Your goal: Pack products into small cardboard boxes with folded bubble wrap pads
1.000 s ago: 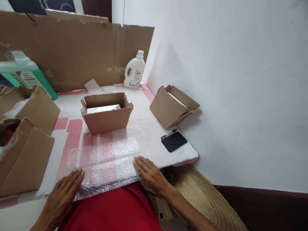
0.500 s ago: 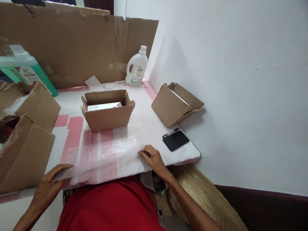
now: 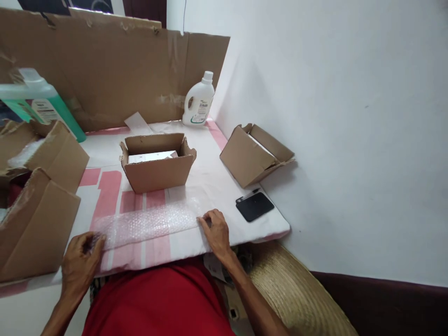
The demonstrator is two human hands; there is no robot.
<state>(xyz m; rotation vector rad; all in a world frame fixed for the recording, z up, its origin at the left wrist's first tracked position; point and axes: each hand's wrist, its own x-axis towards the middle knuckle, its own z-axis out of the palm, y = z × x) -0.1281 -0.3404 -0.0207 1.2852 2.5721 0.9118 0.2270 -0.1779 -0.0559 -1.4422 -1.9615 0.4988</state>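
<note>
A strip of bubble wrap (image 3: 150, 223) lies folded across the near part of the white and pink table cover (image 3: 217, 186). My left hand (image 3: 81, 263) pinches its left end with closed fingers. My right hand (image 3: 214, 231) grips its right end, fingers curled over the edge. Behind the wrap stands a small open cardboard box (image 3: 157, 164) with a white item (image 3: 150, 157) inside.
Another open box (image 3: 254, 154) lies tipped at the right by the wall. A black flat device (image 3: 254, 206) rests near the table's right edge. Larger cartons (image 3: 38, 205) crowd the left. A white jug (image 3: 198, 100) and a green bottle (image 3: 35, 102) stand before a cardboard backdrop.
Both hands went from lying flat on the spread bubble wrap to gripping its ends; the near edge was lifted and folded away from me, leaving a narrower strip.
</note>
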